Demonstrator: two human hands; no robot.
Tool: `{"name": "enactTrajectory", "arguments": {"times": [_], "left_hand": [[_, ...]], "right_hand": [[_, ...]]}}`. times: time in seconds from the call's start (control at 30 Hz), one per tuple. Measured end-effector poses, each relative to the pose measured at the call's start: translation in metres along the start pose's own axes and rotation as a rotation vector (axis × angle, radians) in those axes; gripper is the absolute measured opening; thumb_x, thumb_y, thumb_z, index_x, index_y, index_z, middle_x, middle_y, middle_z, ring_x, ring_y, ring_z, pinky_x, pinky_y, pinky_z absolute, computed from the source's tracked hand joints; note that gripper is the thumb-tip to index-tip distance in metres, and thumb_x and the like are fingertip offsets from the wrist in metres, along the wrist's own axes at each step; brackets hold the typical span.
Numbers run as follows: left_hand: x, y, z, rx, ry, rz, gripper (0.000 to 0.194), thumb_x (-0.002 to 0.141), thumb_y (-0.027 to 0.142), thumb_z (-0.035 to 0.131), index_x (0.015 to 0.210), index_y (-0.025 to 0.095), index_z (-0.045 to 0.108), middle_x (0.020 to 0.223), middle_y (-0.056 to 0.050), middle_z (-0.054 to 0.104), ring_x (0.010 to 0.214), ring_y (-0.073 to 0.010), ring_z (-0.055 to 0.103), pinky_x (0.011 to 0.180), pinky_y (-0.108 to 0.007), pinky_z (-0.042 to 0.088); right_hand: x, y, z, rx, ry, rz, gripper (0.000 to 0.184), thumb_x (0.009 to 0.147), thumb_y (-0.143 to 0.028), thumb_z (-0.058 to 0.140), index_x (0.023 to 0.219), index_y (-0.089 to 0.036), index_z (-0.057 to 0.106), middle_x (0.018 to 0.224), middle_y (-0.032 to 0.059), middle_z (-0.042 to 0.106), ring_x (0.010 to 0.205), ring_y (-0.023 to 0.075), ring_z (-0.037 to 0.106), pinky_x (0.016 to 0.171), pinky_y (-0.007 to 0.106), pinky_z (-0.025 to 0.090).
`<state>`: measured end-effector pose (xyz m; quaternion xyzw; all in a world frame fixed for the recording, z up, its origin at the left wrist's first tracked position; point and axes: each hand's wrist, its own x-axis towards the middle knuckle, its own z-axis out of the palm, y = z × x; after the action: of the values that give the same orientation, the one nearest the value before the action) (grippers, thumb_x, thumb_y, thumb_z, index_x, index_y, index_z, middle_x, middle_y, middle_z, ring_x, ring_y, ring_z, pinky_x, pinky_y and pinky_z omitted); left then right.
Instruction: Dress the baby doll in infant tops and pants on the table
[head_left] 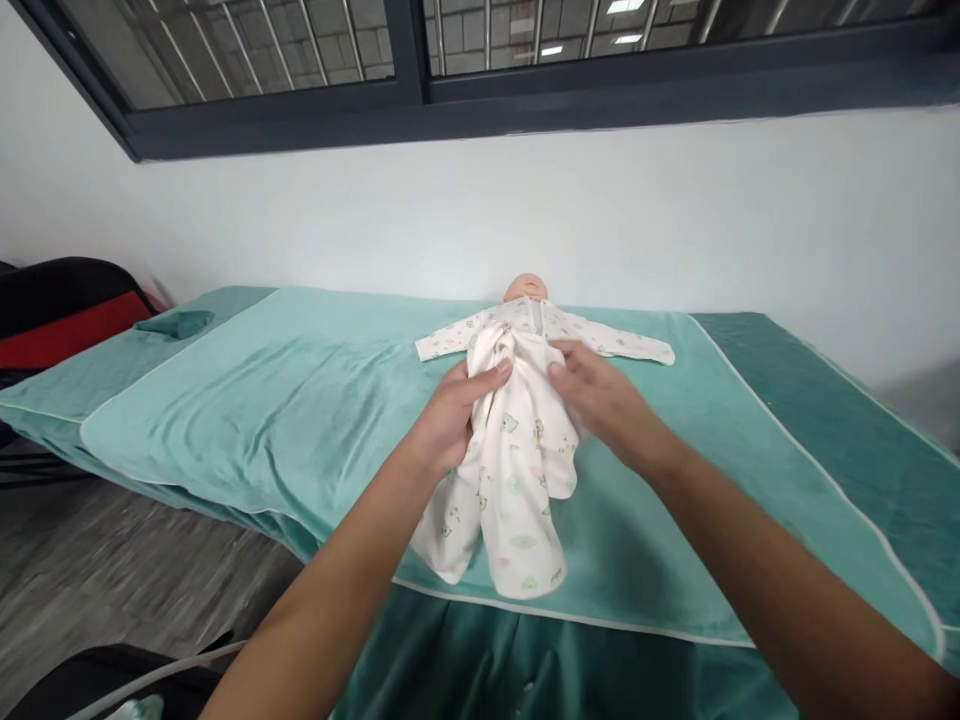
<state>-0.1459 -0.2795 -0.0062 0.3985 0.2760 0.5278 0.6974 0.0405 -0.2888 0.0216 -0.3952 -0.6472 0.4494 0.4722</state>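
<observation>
In front of me I hold up a bunched white baby garment (517,500) printed with small animals and green leaf shapes. Its rounded lower ends hang down over the bed; its folds hide the exact cut. My left hand (454,410) grips the gathered cloth at its left, thumb on top. My right hand (592,390) pinches its upper right edge. Just behind it a baby doll (526,287) lies on its back, head toward the wall, in a white printed long-sleeved top (634,345) with both sleeves spread wide. The garment hides the doll's lower body.
A light green velvety mat (300,400) with pale piping covers the bed over a darker green sheet (840,400). The white wall and a dark-framed window (412,110) stand behind. A black and red chair (75,320) is at the left, and a pale cable (157,675) at lower left.
</observation>
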Motion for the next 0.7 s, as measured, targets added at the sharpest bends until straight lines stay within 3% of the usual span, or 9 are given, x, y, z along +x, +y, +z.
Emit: {"name": "enactTrajectory", "arguments": {"times": [0.13, 0.23, 0.3, 0.37, 0.43, 0.5, 0.6, 0.67, 0.7], "left_hand": [[0.007, 0.022, 0.009, 0.058, -0.038, 0.065, 0.053, 0.075, 0.038, 0.084, 0.12, 0.015, 0.069, 0.095, -0.011, 0.079, 0.091, -0.031, 0.076, 0.086, -0.041, 0.06], [0.002, 0.028, 0.005, 0.148, -0.071, 0.046, 0.058, 0.077, 0.042, 0.083, 0.126, 0.014, 0.066, 0.103, -0.013, 0.078, 0.095, -0.031, 0.075, 0.088, -0.041, 0.058], [-0.003, 0.028, 0.0, 0.275, -0.168, -0.04, 0.061, 0.075, 0.04, 0.085, 0.127, 0.014, 0.067, 0.111, -0.014, 0.077, 0.102, -0.0319, 0.073, 0.091, -0.041, 0.057], [-0.007, 0.026, -0.003, 0.405, -0.269, -0.138, 0.062, 0.07, 0.033, 0.089, 0.126, 0.014, 0.068, 0.117, -0.015, 0.076, 0.107, -0.0332, 0.071, 0.093, -0.042, 0.055], [-0.009, 0.024, -0.005, 0.419, -0.265, -0.154, 0.061, 0.069, 0.029, 0.09, 0.124, 0.014, 0.07, 0.116, -0.015, 0.076, 0.107, -0.0339, 0.071, 0.092, -0.042, 0.056], [-0.007, 0.023, -0.002, 0.295, -0.163, -0.06, 0.06, 0.072, 0.033, 0.087, 0.124, 0.013, 0.069, 0.111, -0.015, 0.077, 0.103, -0.0337, 0.073, 0.089, -0.042, 0.057], [-0.003, 0.026, 0.004, 0.116, -0.049, 0.053, 0.061, 0.075, 0.037, 0.084, 0.127, 0.012, 0.066, 0.103, -0.014, 0.078, 0.095, -0.0317, 0.076, 0.087, -0.041, 0.059], [-0.003, 0.028, 0.007, 0.104, -0.032, -0.007, 0.059, 0.076, 0.04, 0.083, 0.126, 0.013, 0.066, 0.096, -0.012, 0.079, 0.086, -0.0296, 0.077, 0.079, -0.039, 0.061], [-0.004, 0.028, 0.007, 0.115, -0.035, -0.061, 0.057, 0.078, 0.043, 0.081, 0.124, 0.012, 0.067, 0.094, -0.013, 0.079, 0.081, -0.0293, 0.077, 0.073, -0.038, 0.061]], "right_hand": [[0.014, 0.014, 0.009, 0.143, -0.229, 0.192, 0.045, 0.076, -0.051, 0.082, 0.101, -0.016, 0.072, 0.084, 0.0045, 0.073, 0.078, 0.0205, 0.067, 0.073, 0.034, 0.055], [0.023, 0.004, 0.011, 0.402, -0.11, 0.127, 0.041, 0.078, -0.05, 0.081, 0.102, -0.019, 0.071, 0.084, 0.0027, 0.074, 0.081, 0.0198, 0.07, 0.076, 0.032, 0.056], [0.029, -0.005, 0.012, 0.529, -0.027, 0.075, 0.038, 0.081, -0.052, 0.079, 0.1, -0.021, 0.07, 0.09, 0.0029, 0.076, 0.089, 0.0209, 0.071, 0.081, 0.033, 0.057], [0.031, -0.009, 0.012, 0.584, -0.012, 0.065, 0.038, 0.081, -0.054, 0.079, 0.099, -0.021, 0.069, 0.094, 0.0036, 0.076, 0.094, 0.022, 0.072, 0.084, 0.033, 0.058], [0.031, -0.007, 0.012, 0.595, -0.024, 0.086, 0.041, 0.081, -0.055, 0.078, 0.102, -0.021, 0.07, 0.093, 0.0046, 0.077, 0.093, 0.0229, 0.073, 0.082, 0.034, 0.059], [0.025, 0.0, 0.011, 0.564, -0.106, 0.135, 0.044, 0.081, -0.057, 0.077, 0.105, -0.02, 0.071, 0.088, 0.0059, 0.077, 0.087, 0.0231, 0.074, 0.077, 0.034, 0.061], [0.014, 0.009, 0.011, 0.407, -0.428, 0.262, 0.046, 0.076, -0.054, 0.082, 0.105, -0.019, 0.073, 0.076, 0.0052, 0.076, 0.068, 0.022, 0.072, 0.065, 0.034, 0.061], [0.009, 0.011, 0.013, 0.29, -0.582, 0.322, 0.045, 0.074, -0.053, 0.084, 0.102, -0.018, 0.074, 0.07, 0.0043, 0.074, 0.058, 0.021, 0.069, 0.059, 0.035, 0.06], [0.008, 0.011, 0.014, 0.26, -0.571, 0.329, 0.045, 0.075, -0.054, 0.082, 0.101, -0.018, 0.074, 0.07, 0.0045, 0.074, 0.057, 0.021, 0.068, 0.057, 0.035, 0.059]]}}
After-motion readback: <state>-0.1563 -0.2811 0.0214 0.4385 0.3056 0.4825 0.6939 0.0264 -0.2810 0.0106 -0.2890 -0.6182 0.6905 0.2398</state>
